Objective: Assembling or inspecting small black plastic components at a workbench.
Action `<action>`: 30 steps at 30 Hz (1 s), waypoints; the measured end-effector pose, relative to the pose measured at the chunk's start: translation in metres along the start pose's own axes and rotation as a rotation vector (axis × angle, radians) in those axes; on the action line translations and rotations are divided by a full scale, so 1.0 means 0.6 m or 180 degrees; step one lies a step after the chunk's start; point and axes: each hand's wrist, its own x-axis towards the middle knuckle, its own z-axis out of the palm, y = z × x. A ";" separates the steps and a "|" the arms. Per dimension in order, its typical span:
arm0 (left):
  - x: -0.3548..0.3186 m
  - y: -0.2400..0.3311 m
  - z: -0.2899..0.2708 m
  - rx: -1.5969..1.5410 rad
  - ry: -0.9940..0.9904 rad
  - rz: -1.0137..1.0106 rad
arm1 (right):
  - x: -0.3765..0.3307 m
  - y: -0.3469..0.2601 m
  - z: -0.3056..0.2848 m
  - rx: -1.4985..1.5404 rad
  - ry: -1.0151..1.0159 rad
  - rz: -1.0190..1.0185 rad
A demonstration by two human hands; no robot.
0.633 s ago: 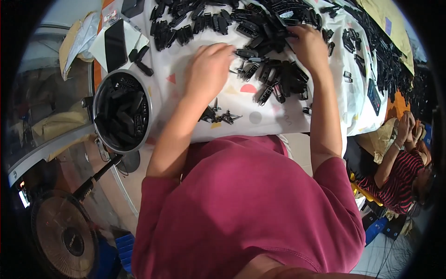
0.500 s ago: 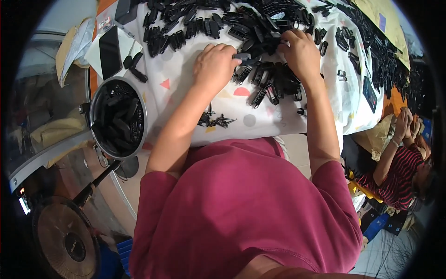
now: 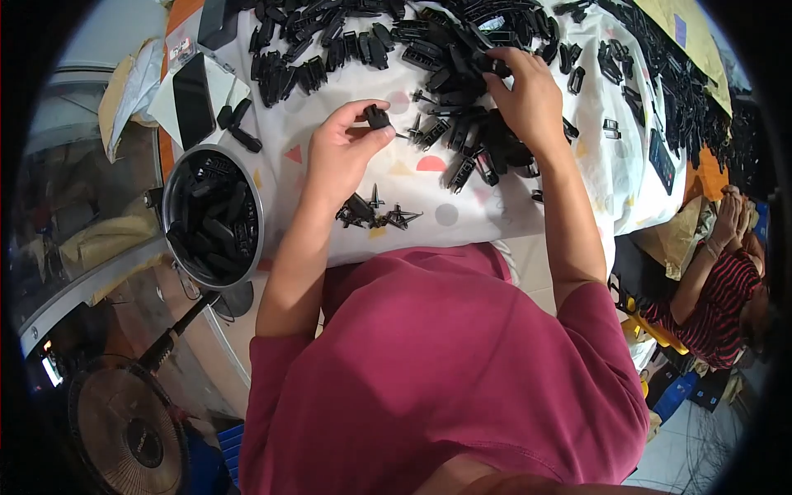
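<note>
The left hand (image 3: 340,155) partly hides a black piece (image 3: 377,116); can't tell what the right hand (image 3: 530,97) touches; the heap (image 3: 445,63) is cut off above.

A bare stretch of tablecloth (image 3: 276,136) leaves a passage between the left hand (image 3: 340,153) and the metal bowl (image 3: 261,206). Between both hands, a heap of black parts (image 3: 466,128) obstructs low crossing, crowding the right hand (image 3: 530,97). Nearer the person, cloth lies open right of small black pieces (image 3: 402,217) beside the left forearm.
</note>
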 end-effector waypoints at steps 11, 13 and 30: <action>-0.010 0.008 0.013 -0.0197 0.0395 0.0275 | -0.021 -0.077 0.025 -0.0476 -0.0695 -0.0639; -0.013 0.008 0.010 -0.0264 0.0381 0.0321 | -0.016 -0.077 0.017 -0.0200 -0.0667 -0.0655; -0.029 0.034 0.032 -0.0221 0.0370 0.0624 | -0.025 -0.131 -0.048 0.3542 -0.1165 0.0999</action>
